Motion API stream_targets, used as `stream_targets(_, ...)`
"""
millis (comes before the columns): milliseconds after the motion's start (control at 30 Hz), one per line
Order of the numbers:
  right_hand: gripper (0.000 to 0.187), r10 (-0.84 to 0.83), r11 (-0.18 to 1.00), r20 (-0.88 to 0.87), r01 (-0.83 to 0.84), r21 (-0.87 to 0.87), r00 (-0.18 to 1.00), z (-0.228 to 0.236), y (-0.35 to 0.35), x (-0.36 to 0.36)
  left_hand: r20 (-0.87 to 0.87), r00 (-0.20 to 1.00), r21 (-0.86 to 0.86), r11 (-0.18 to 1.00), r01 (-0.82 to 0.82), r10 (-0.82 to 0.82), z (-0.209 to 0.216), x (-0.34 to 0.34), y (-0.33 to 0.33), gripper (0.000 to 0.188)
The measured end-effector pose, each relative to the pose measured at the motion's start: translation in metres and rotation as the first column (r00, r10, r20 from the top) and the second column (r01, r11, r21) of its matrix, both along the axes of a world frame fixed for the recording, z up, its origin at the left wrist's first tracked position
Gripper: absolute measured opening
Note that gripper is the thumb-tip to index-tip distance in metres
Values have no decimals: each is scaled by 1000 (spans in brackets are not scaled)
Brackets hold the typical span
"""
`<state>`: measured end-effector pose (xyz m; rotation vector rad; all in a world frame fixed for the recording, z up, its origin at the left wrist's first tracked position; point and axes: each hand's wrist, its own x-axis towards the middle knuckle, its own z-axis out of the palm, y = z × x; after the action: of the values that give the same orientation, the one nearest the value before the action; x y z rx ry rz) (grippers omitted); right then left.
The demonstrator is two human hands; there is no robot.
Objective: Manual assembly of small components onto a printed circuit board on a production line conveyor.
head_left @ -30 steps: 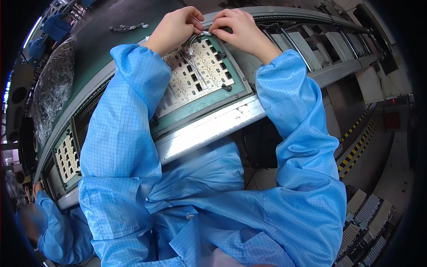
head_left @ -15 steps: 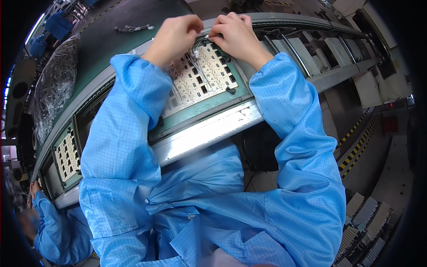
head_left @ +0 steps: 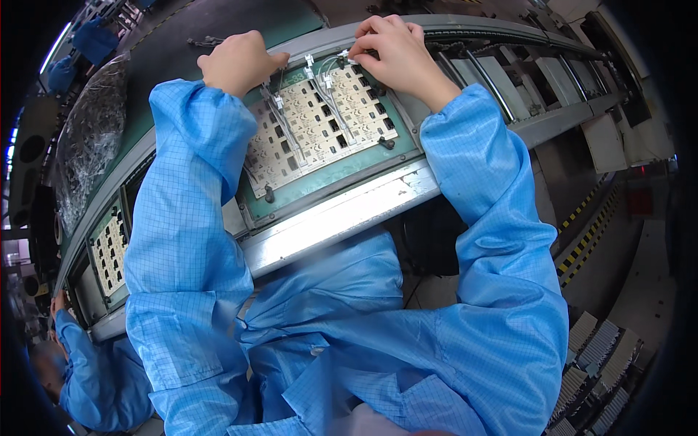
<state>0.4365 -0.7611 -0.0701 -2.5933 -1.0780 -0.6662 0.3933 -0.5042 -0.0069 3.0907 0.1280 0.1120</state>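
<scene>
Right hand (head_left: pixel 396 54): at the far right corner of the green carrier plate (head_left: pixel 309 190), thumb and forefinger pinched together on a small white connector (head_left: pixel 344 55).
Left hand (head_left: pixel 238 64): by the plate's far left corner, back upward, thumb stretched to the right; the other fingertips are hidden, so I cannot tell whether it grips anything.
Circuit board panel (head_left: pixel 320 149): cream with rows of black parts, lying flat on the plate inside its edges.
Cables: one white-and-grey bundle (head_left: pixel 291 134) across the panel's left half, another (head_left: pixel 336 112) across its right half, both running from the far edge toward the near edge.
Black clips: one (head_left: pixel 269 194) at the panel's near left corner, another (head_left: pixel 387 144) at its near right.
Metal rail (head_left: pixel 349 214): along the plate's near edge.
Counter (head_left: pixel 156 67): green, beyond the conveyor; a loose cable bunch (head_left: pixel 206 41) lies near its conveyor-side edge, behind the left hand.
Co-worker (head_left: pixel 102 385): blue sleeve, lower left.
</scene>
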Motion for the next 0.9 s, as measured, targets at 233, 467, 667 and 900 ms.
stream_targets(233, 17, 9, 1000, -20, -9, 27, 1000, -4, -4, 1, 156, 980, -118, 983, 141, -122, -21, 16, 7, 41)
stream_targets(467, 17, 120, 978, 91, -134, 158, 989, -8, -6, -2, -37, 994, -237, 968, 89, -100, -17, 14, 2, 42)
stream_targets(667, 17, 33, 985, -211, 3, 171, 977, 14, 1, -16, 181, 862, -204, 839, 504, -474, -15, 2, 6, 21)
stream_targets(900, 18, 10, 999, -35, -8, 47, 999, -6, -10, 2, 184, 584, 10, 595, 803, -791, -13, -13, 9, 19)
